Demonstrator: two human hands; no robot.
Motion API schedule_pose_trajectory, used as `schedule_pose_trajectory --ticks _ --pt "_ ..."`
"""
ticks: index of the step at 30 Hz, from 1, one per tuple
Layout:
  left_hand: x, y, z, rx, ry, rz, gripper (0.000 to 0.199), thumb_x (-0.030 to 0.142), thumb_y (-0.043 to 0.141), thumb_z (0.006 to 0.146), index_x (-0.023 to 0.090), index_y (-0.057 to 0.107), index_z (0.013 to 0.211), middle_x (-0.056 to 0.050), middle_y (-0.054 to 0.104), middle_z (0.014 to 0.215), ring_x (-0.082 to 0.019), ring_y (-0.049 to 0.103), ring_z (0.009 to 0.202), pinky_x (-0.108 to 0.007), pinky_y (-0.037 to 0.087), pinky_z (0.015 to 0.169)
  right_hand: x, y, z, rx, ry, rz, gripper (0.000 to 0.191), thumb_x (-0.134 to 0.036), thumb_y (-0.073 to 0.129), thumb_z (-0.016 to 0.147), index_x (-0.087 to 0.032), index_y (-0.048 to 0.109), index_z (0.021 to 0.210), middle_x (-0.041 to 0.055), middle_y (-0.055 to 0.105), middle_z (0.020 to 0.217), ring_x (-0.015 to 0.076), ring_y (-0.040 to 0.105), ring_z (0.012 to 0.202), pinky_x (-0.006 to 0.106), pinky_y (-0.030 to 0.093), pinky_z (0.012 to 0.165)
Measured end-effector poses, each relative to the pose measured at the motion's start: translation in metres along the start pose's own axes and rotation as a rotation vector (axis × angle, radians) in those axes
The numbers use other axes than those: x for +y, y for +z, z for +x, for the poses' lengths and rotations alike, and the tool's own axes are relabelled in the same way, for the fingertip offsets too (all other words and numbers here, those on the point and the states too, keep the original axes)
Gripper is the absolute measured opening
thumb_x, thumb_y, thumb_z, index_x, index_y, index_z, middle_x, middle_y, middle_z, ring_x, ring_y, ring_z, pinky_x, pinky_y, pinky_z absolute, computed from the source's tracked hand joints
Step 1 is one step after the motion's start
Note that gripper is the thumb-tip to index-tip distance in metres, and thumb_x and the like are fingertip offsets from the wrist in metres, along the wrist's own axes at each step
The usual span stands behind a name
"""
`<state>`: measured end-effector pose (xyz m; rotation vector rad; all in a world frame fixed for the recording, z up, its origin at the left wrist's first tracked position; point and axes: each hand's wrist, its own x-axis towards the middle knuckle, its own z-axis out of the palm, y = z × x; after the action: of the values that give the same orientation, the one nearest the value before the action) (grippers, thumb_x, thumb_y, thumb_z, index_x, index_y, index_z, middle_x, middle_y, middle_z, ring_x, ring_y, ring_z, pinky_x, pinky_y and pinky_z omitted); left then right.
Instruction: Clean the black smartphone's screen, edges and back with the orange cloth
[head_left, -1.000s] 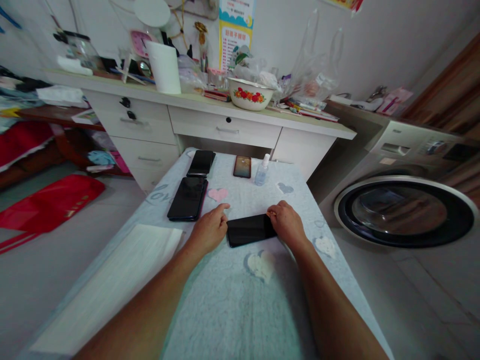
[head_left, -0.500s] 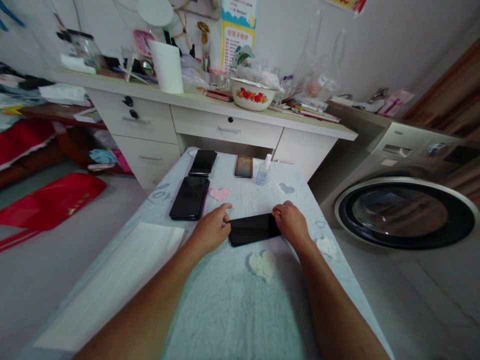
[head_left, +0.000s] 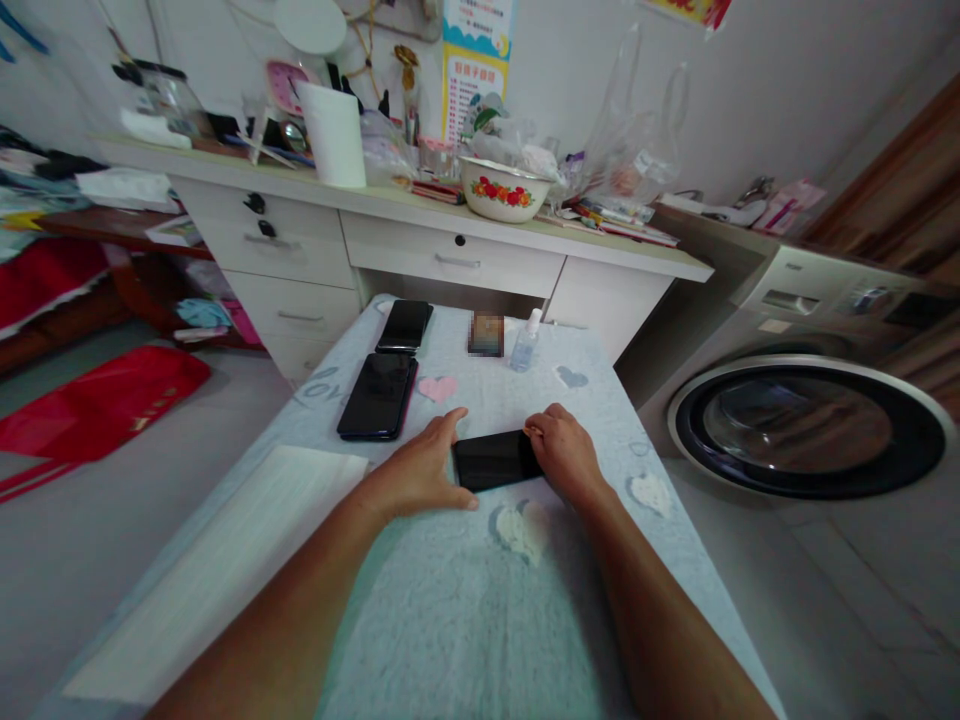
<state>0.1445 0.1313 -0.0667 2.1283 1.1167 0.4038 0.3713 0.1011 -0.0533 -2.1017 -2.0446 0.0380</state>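
A black smartphone [head_left: 495, 460] lies flat on the cloth-covered table, its long side running left to right. Around its left end my left hand [head_left: 424, 470] is spread, thumb near the phone's close edge and fingers by the far edge. My right hand [head_left: 566, 450] rests over the right end with its fingers curled and pressed together. A tiny orange-toned spot shows at its fingertips; what they pinch, if anything, is hidden. Two more dark phones lie to the left, the nearer phone [head_left: 379, 396] and the farther phone [head_left: 405, 326]. Behind stands a clear spray bottle [head_left: 525, 345].
A blurred small square item [head_left: 486, 334] lies beside the bottle. A long whitish strip [head_left: 225, 570] covers the table's left side. Beyond stands a white desk [head_left: 457, 262] bearing a flowered enamel bowl [head_left: 504, 190] and a paper roll [head_left: 331, 135]. A washing machine [head_left: 810, 420] is at right.
My left hand has opened wider, its thumb now away from the fingers and below the phone's near edge. My right hand has slid left, covering more of the phone's right end.
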Motion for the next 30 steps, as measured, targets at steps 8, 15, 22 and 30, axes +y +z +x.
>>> schedule_pose_trajectory --ticks 8,15,22,30 --pt "-0.002 0.008 0.002 0.002 0.048 0.099 0.118 0.035 0.081 0.052 0.02 0.012 0.146 -0.016 0.039 0.138 -0.031 0.041 0.128 -0.04 0.036 0.103 0.006 -0.001 0.002 -0.006 0.013 0.005 0.024 -0.024 0.045 0.092 -0.023 0.069 0.097 0.0063 0.058 0.096 0.0162 0.055 0.091 0.024 0.038 0.076" --pt "0.001 0.007 0.001 0.023 0.037 0.115 0.109 0.034 0.075 0.059 0.019 0.011 0.146 -0.016 0.038 0.141 -0.03 0.046 0.124 -0.038 0.039 0.1 0.018 -0.003 0.005 -0.01 0.112 -0.019 0.025 -0.025 0.045 0.091 -0.023 0.07 0.096 0.0066 0.059 0.096 0.0164 0.057 0.089 0.025 0.037 0.075" --pt "0.004 0.005 -0.001 0.031 0.036 0.098 0.104 0.031 0.072 0.062 0.023 0.011 0.145 -0.013 0.038 0.141 -0.028 0.052 0.116 -0.036 0.043 0.093 0.018 -0.002 0.005 -0.003 0.119 -0.014 0.023 -0.025 0.048 0.089 -0.023 0.07 0.095 0.0066 0.059 0.096 0.017 0.057 0.087 0.025 0.038 0.074" --pt "0.004 0.002 0.001 0.028 0.022 0.083 0.104 0.027 0.07 0.06 0.017 0.013 0.145 -0.015 0.039 0.139 -0.028 0.052 0.115 -0.035 0.042 0.095 -0.001 0.004 0.002 0.006 0.001 0.024 0.022 -0.022 0.048 0.089 -0.022 0.07 0.096 0.007 0.058 0.096 0.0172 0.054 0.091 0.025 0.037 0.076"
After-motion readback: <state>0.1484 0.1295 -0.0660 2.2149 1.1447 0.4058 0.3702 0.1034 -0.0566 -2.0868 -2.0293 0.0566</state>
